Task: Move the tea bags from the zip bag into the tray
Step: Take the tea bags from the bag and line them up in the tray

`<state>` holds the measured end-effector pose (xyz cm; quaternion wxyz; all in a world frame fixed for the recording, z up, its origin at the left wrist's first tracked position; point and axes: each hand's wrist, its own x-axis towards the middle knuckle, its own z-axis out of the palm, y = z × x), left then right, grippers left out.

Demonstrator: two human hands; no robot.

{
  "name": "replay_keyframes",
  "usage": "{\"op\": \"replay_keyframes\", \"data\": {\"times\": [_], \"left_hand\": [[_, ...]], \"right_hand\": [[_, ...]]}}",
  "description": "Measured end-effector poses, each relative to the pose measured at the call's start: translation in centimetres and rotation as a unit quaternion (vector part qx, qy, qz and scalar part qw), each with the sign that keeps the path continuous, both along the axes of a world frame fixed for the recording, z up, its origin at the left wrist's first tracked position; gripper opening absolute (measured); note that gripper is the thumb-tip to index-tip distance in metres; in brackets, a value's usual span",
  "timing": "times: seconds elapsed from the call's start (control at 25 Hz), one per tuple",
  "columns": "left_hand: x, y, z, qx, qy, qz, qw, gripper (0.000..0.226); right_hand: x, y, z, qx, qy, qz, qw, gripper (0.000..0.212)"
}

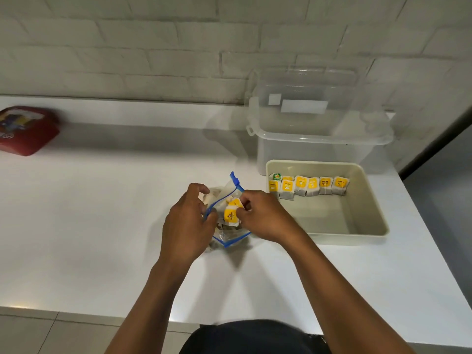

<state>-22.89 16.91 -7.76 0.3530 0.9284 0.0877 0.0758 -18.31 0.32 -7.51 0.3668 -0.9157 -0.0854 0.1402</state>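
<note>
A clear zip bag [231, 190] with a blue zip strip lies on the white counter, its mouth held open. My left hand [187, 223] grips the bag's left edge at the blue strip. My right hand [263, 215] pinches a tea bag [232, 214] with a yellow tag at the bag's mouth. More tea bags lie inside the zip bag, partly hidden by my hands. To the right stands the beige tray [367, 226], with a row of several yellow-tagged tea bags [307, 186] along its far side.
A clear plastic box [319, 146] with its lid raised stands behind the tray, against the white brick wall. A red packet [25, 131] lies at the far left of the counter. The counter's right edge runs just past the tray.
</note>
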Motion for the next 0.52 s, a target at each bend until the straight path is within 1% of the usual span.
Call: {"op": "replay_keyframes", "data": {"times": [0.08, 0.16, 0.2, 0.28, 0.36, 0.44, 0.52], "left_hand": [[-0.2, 0.1, 0.2, -0.033, -0.006, -0.005, 0.999, 0.043], [-0.7, 0.0, 0.7, -0.041, -0.05, -0.025, 0.998, 0.047], [-1.0, -0.1, 0.9, -0.034, -0.079, -0.044, 0.995, 0.044], [-1.6, -0.6, 1.0, 0.024, -0.112, -0.086, 0.99, 0.032], [-1.8, -1.3, 0.4, 0.114, -0.102, -0.107, 0.982, 0.025], [-1.9, -1.9, -0.4, 0.156, -0.074, -0.093, 0.981, 0.032], [-1.8, -2.1, -1.0, 0.174, -0.071, -0.073, 0.98, 0.034]], "right_hand": [[-0.3, -0.9, -0.5, 0.097, 0.066, -0.027, 0.993, 0.012], [-0.6, -1.3, -0.7, 0.172, 0.112, -0.05, 0.977, 0.011], [-0.6, -1.4, -0.7, 0.192, 0.125, -0.058, 0.972, 0.011], [-0.8, -1.3, -0.5, 0.232, 0.15, -0.075, 0.958, 0.013], [-0.7, -1.3, -0.6, 0.257, 0.169, -0.086, 0.948, 0.011], [-0.7, -1.3, -0.6, 0.256, 0.177, -0.09, 0.946, 0.011], [-0.7, -1.4, -0.7, 0.275, 0.19, -0.101, 0.937, 0.014]]}}
